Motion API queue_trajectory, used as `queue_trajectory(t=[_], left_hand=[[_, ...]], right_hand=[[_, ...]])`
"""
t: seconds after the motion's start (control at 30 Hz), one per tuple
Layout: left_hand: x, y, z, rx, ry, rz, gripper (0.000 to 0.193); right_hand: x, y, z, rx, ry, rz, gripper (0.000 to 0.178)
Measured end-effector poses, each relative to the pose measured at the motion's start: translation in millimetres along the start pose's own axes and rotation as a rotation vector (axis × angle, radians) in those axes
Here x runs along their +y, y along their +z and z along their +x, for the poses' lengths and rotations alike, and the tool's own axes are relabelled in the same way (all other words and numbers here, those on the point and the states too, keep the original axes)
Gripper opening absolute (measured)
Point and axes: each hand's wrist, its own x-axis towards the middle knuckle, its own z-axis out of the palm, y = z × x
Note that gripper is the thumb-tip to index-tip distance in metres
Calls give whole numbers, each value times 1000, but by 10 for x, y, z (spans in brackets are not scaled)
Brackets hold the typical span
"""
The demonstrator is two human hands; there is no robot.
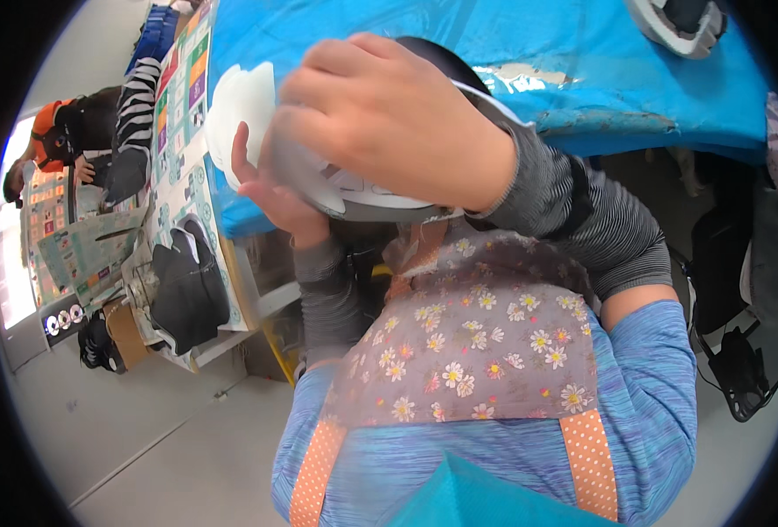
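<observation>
In front of me at the table's edge lies a black-and-white curved piece that looks like a shoe, its pale rim facing me and much of it behind my hands. My right hand is raised over it with curled fingers; whatever they grip is hidden. Partly behind it, my left hand sits at the piece's left end, with two fingers stretched out and the others covered. A blurred grey patch lies between both hands, too smeared to name. White, rounded, sheet-like pieces stand just beyond my left fingers.
Blue sheeting covers the table, with a worn front edge. A white-and-black shoe lies at the far right. Dark shoe parts rest on a side bench to the left. Another person works farther left. A black chair stands at right.
</observation>
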Motion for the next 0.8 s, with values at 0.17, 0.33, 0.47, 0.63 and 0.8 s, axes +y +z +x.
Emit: queue_trajectory(t=[0.17, 0.33, 0.47, 0.63, 0.8], left_hand=[[172, -19, 252, -102, 261, 475, 66], [780, 100, 307, -229, 143, 436, 28], [892, 281, 171, -349, 187, 866, 27], [728, 435, 96, -237, 262, 1059, 21], [581, 450, 162, -232, 322, 971, 13]], right_hand=[[305, 34, 357, -282, -136, -74, 8], [438, -305, 607, -463, -124, -150, 8], [363, -519, 473, -603, -23, -102, 11], [308, -428, 303, -642, 108, -151, 7], [274, -296, 328, -420, -164, 38, 8]])
